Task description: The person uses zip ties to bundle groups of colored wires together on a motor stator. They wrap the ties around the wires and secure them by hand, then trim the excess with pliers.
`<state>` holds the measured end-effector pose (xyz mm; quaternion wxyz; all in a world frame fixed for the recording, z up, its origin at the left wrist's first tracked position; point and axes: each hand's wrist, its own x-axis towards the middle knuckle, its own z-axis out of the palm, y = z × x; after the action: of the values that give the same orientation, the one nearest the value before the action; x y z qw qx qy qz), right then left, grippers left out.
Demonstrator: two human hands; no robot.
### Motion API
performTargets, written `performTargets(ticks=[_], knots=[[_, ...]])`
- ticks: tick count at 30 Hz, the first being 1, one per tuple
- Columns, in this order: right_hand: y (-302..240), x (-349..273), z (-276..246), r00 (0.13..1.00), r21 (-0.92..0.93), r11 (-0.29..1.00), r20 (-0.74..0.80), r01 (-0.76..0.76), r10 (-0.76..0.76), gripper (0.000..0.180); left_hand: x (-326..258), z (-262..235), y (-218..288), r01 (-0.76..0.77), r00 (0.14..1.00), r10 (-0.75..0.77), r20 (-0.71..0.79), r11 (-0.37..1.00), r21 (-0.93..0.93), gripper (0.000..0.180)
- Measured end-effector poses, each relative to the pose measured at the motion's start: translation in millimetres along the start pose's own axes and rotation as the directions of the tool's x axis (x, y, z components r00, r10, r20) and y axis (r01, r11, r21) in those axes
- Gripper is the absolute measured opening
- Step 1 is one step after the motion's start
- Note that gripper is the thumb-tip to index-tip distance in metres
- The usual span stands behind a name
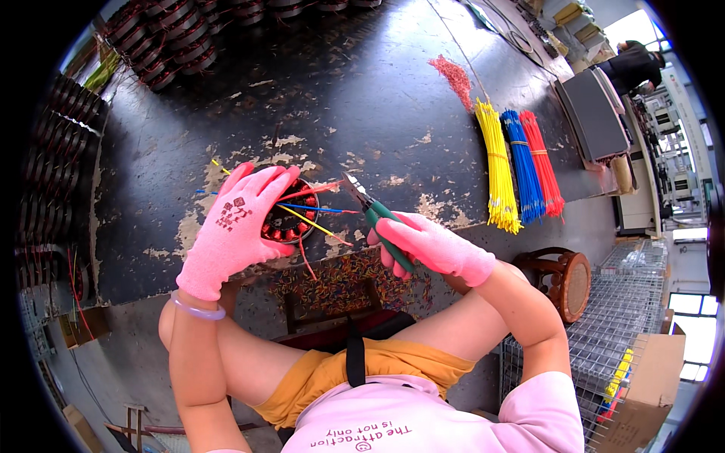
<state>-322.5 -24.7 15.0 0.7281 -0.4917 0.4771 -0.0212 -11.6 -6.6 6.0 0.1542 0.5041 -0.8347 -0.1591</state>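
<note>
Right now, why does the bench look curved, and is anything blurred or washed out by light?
Head view: the fisheye lens bends the dark worn workbench toward the black rim; the left pink-gloved hand on the copper-wound motor stator and the right pink-gloved hand holding green-handled cutters look sharp; daylight blows out the windows at the upper right.

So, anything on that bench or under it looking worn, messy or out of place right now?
The dark bench top is badly worn, with paint flaked off in pale patches around the coil. Colourful wire offcuts litter the area below its front edge. The loose pink-red tuft lies apart from the neat wire bundles.
</note>
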Motion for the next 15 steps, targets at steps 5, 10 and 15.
performTargets(ticks=[5,10,15], knots=[[7,-3,-6,1.000,0.166,0.986,0.025,0.010,-0.015,0.053,-3,3,10,0.136,0.991,-0.136,-0.012,0.988,0.079,0.100],[15,-16,-12,0.997,0.161,0.985,0.068,-0.057,0.046,0.059,-6,8,14,0.170,0.983,-0.160,-0.092,0.978,0.117,0.102],[10,0,-9,0.997,0.094,0.995,0.074,-0.042,0.035,0.047,-3,2,10,0.124,0.992,-0.124,-0.020,0.991,0.056,0.099]])
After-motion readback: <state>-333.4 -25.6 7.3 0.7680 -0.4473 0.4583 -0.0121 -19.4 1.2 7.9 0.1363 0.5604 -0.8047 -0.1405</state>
